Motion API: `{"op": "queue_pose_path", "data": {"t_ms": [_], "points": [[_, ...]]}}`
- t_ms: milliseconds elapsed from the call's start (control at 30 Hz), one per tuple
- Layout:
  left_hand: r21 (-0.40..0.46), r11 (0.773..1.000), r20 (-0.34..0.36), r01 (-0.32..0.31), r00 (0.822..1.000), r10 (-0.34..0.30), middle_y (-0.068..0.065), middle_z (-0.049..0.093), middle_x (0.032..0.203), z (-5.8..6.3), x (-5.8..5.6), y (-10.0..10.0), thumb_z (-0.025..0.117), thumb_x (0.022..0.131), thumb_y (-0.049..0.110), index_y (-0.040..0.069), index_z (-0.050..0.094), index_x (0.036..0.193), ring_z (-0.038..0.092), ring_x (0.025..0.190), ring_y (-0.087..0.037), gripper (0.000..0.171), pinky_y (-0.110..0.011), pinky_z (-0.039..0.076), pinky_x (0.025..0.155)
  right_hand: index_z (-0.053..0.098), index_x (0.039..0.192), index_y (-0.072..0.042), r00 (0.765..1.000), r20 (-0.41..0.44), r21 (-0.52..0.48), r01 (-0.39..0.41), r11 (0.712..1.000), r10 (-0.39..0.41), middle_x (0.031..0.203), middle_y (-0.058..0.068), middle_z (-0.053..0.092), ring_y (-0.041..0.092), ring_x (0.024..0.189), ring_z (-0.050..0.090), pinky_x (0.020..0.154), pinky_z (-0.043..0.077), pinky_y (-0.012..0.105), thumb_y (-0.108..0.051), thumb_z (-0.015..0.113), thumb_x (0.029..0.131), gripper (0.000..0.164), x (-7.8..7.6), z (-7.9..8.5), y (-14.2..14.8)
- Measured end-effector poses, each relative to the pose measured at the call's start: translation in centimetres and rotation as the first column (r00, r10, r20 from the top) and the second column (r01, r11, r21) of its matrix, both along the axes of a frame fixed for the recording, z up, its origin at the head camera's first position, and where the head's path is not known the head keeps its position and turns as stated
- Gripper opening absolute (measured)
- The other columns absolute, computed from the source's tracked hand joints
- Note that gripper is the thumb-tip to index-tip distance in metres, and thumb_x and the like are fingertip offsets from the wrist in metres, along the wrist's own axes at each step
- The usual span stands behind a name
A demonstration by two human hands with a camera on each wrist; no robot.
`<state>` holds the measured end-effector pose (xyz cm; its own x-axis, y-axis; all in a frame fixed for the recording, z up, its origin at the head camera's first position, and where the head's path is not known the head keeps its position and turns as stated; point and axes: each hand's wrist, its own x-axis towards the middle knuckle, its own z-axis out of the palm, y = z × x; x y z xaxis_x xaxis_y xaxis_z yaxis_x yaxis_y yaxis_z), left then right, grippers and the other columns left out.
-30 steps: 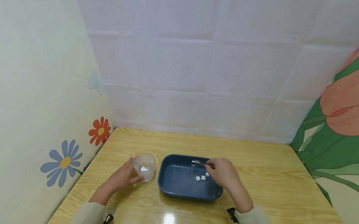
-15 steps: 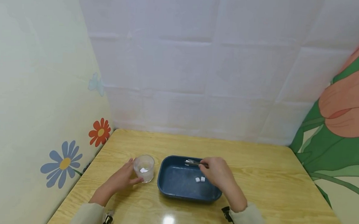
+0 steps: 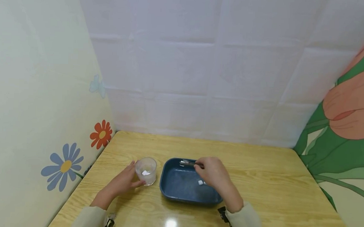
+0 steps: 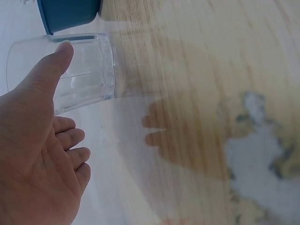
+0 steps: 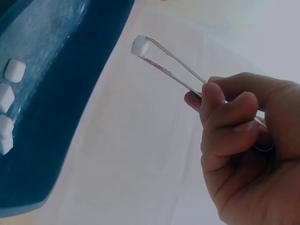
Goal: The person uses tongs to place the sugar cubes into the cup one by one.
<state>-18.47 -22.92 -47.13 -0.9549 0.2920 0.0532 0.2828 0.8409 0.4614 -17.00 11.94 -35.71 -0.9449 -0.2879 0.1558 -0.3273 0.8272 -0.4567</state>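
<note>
My left hand (image 3: 121,182) holds a clear drinking glass (image 3: 150,176) upright on the table, its thumb against the near side in the left wrist view. Small white pieces (image 3: 145,172) lie inside the glass. My right hand (image 3: 213,174) pinches slim metal tongs (image 5: 176,59) with serrated tips. Between those tips sits a small white cube (image 5: 140,46), raised over the back part of a dark blue tray (image 3: 183,199). More white cubes (image 5: 15,71) rest on the tray's floor; in the head view my right hand and wrist partly cover them.
The light wooden table (image 3: 273,183) carries the tray right of the glass, a narrow gap between them. A white cloth backdrop (image 3: 177,76) hangs behind it. Flower-printed sheets (image 3: 66,165) stand along both sides.
My right hand has shifted left over the tray, carrying the tongs and their cube toward the glass. My left hand and the glass stay in place.
</note>
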Motion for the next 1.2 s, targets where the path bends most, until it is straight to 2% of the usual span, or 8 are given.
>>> {"op": "queue_pose_path", "data": {"t_ms": [200, 400, 633, 933, 1200], "points": [[-0.007, 1.0, -0.01, 0.006, 1.0, -0.006, -0.021, 0.034, 0.146, 0.1, 0.0, 0.0, 0.07, 0.077, 0.051, 0.002, 0.027, 0.145, 0.023, 0.138, -0.041, 0.094, -0.057, 0.024, 0.108, 0.072, 0.103, -0.012, 1.0, 0.003, -0.014, -0.009, 1.0, 0.009, 0.091, 0.0, 0.07, 0.005, 0.069, 0.061, 0.061, 0.053, 0.026, -0.024, 0.061, 0.09, 0.021, 0.1, 0.4, -0.7], [-0.007, 1.0, -0.008, 0.006, 1.0, -0.006, -0.022, 0.034, 0.146, 0.2, 0.0, 0.0, 0.07, 0.077, 0.052, 0.001, 0.028, 0.145, 0.023, 0.137, -0.042, 0.095, -0.057, 0.025, 0.108, 0.073, 0.1, -0.014, 1.0, -0.012, -0.018, -0.026, 1.0, 0.025, 0.088, -0.003, 0.07, 0.004, 0.068, 0.06, 0.059, 0.051, 0.024, -0.025, 0.061, 0.09, 0.019, 0.1, 0.7, -1.4], [-0.002, 1.0, -0.005, 0.007, 1.0, -0.007, -0.022, 0.033, 0.146, 0.2, 0.1, 0.0, 0.07, 0.077, 0.051, 0.002, 0.027, 0.145, 0.022, 0.137, -0.042, 0.094, -0.057, 0.024, 0.108, 0.073, 0.097, -0.015, 0.999, 0.002, -0.036, -0.054, 0.998, 0.055, 0.083, -0.004, 0.069, 0.002, 0.06, 0.054, 0.053, 0.045, 0.021, -0.024, 0.061, 0.09, 0.017, 0.0, 1.0, -2.2], [0.0, 1.0, -0.028, 0.007, 1.0, -0.007, -0.023, 0.035, 0.145, 0.0, 0.1, -0.1, 0.071, 0.077, 0.048, -0.001, 0.029, 0.144, 0.023, 0.136, -0.043, 0.093, -0.058, 0.024, 0.108, 0.074, 0.099, -0.015, 0.996, -0.027, -0.026, -0.086, 0.996, 0.085, 0.089, -0.003, 0.071, 0.005, 0.069, 0.061, 0.059, 0.05, 0.023, -0.024, 0.062, 0.089, 0.018, -0.1, 1.1, -3.3], [-0.002, 1.0, -0.015, 0.004, 1.0, -0.004, -0.021, 0.035, 0.146, 0.0, 0.0, 0.0, 0.072, 0.077, 0.047, 0.001, 0.028, 0.145, 0.022, 0.137, -0.042, 0.093, -0.057, 0.023, 0.108, 0.074, 0.094, -0.016, 0.994, -0.013, -0.048, -0.108, 0.993, 0.108, 0.082, -0.006, 0.069, 0.001, 0.056, 0.051, 0.05, 0.042, 0.02, -0.023, 0.062, 0.089, 0.015, -0.3, 1.2, -4.7]]}}
